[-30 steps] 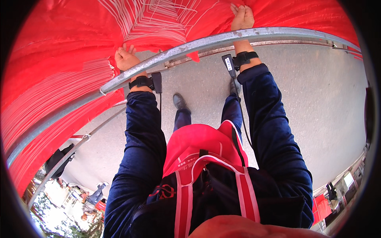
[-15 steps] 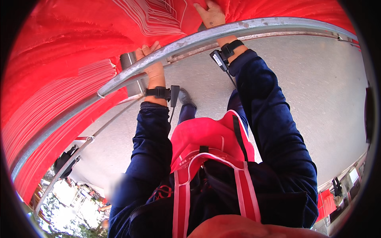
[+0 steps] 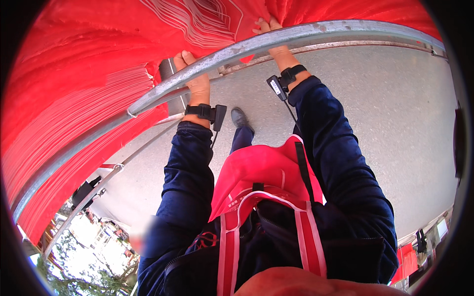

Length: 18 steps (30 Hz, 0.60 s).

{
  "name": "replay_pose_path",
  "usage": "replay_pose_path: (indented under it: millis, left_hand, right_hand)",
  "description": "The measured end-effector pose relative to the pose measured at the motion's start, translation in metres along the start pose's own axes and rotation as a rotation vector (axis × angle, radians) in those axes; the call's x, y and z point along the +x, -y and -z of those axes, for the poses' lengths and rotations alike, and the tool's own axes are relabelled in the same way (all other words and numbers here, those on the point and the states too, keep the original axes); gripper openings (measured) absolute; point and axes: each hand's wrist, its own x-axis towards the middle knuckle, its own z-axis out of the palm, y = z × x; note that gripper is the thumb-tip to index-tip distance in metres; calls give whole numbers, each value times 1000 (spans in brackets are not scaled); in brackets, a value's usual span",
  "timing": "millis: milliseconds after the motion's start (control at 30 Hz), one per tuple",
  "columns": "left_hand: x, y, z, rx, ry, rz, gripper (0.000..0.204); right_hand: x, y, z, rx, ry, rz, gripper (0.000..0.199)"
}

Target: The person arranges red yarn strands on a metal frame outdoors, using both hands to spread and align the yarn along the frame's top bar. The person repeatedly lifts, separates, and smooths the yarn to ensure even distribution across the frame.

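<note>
A large pile of red cloth [image 3: 69, 74], folded in many layers with white edges, spreads across the far and left side. In front of it curves a grey metal bar [image 3: 237, 49]. My left hand [image 3: 198, 85] reaches under this bar, its fingertips stretched against the cloth's near edge and its palm partly hidden. My right hand [image 3: 269, 26] lies farther right, also past the bar, with fingers apart on the red cloth. The bar covers part of it. Both wrists wear black straps with small dark boxes.
A red apron [image 3: 261, 167] with pale edging hangs from my chest. Beneath is a grey floor [image 3: 385, 118], with one dark shoe [image 3: 239, 117] on it. A thinner metal rail [image 3: 98, 190] runs at the left. Another red cloth [image 3: 407, 261] hangs at the lower right.
My right hand has drawn back toward the bar, its fingers less far over the cloth. My left hand has shifted slightly right. The shoe appears farther right, and the apron has swung a little.
</note>
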Motion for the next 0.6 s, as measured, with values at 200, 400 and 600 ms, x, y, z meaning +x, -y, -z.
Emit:
replay_pose_path:
  millis: [200, 400, 600]
  left_hand:
    - [18, 13, -18, 322, 202, -360, 42]
    - [33, -21, -25, 439, 292, 275, 43]
    - [22, -17, -29, -436, 159, 671, 35]
  right_hand:
    - [-15, -5, 29, -892, 71, 535, 31]
    - [-8, -29, 20, 95, 187, 48, 39]
    - [1, 5, 44, 993, 93, -308, 36]
